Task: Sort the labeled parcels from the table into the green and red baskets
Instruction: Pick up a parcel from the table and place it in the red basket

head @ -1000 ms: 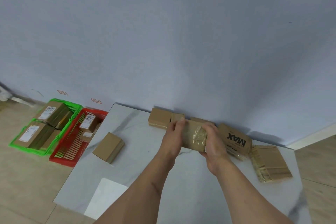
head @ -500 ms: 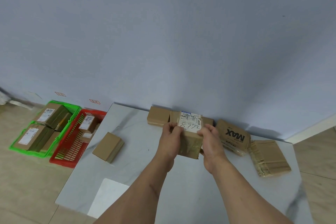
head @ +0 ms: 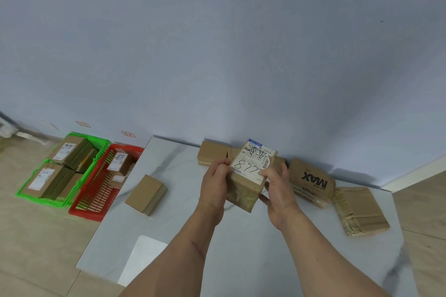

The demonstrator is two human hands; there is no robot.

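Both hands hold a brown taped parcel above the white table, its white label with handwritten digits facing me. My left hand grips its left side and my right hand grips its right side. On the floor to the left stand a green basket with several labelled parcels and a red basket holding a few more.
Other brown parcels lie on the table: one at the left, one against the wall, a "MAX" printed one and a taped one at the far right. The blue wall runs behind the table.
The parcel has been lifted and turned in both hands, so its white label now faces me. It sits slightly higher than before.
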